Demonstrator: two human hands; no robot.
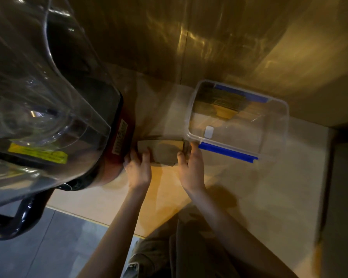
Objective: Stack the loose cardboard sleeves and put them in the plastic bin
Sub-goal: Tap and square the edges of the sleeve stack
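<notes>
A flat stack of brown cardboard sleeves (pixel 162 152) lies on the counter just left of the clear plastic bin (pixel 277 125). My left hand (pixel 138 169) grips the stack's left end, thumb on top. At the stack's right end my right hand (pixel 191 167) presses against it, right beside the bin's near left corner. The bin has blue latches and holds a row of sleeves (pixel 221 101) standing along its far side; the rest of its floor shows through.
A large clear blender jar on a black and red base (pixel 117 125) stands close on the left, touching my left hand's side. A shiny metal wall (pixel 189 37) rises behind the light counter (pixel 249 187). A dark edge borders the counter at right.
</notes>
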